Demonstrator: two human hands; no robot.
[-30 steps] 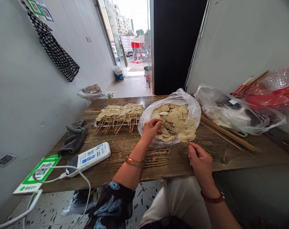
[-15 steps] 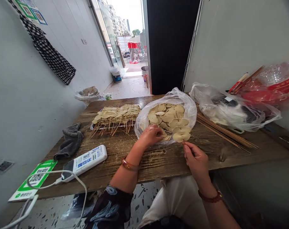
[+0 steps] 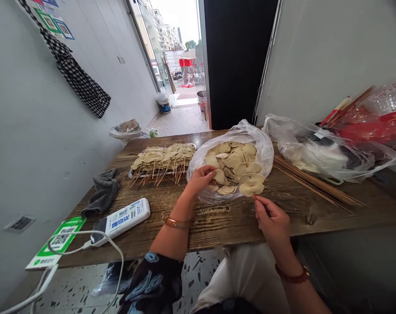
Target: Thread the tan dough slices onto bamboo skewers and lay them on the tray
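My left hand (image 3: pixel 201 178) pinches a thin, pale round slice (image 3: pixel 219 176) at the near left side of an open clear plastic bag (image 3: pixel 265 148). Loose slices of the same kind (image 3: pixel 232 159) fill the bag. My right hand (image 3: pixel 272 216) grips the lower end of a skewer, most of it hidden behind the slices threaded on it (image 3: pixel 252 188). Those threaded slices hang over the bag's near right edge. Left of the bag, a tray (image 3: pixel 131 173) bears a heap of filled skewers (image 3: pixel 165 157), their bare stick ends pointing toward me.
Bare bamboo skewers (image 3: pixel 315 183) lie right of the bag, beside another plastic bag (image 3: pixel 292 139) and red packaging (image 3: pixel 364 128). On the left are a grey cloth (image 3: pixel 101 192), a white device with a cable (image 3: pixel 127 216) and a green QR card (image 3: pixel 59 242). The wooden table's front edge is close to me.
My left hand has drawn back slightly from the pile and now shows a slice between its fingers. My right hand keeps its hold on the skewer. The whole view has shifted a little.
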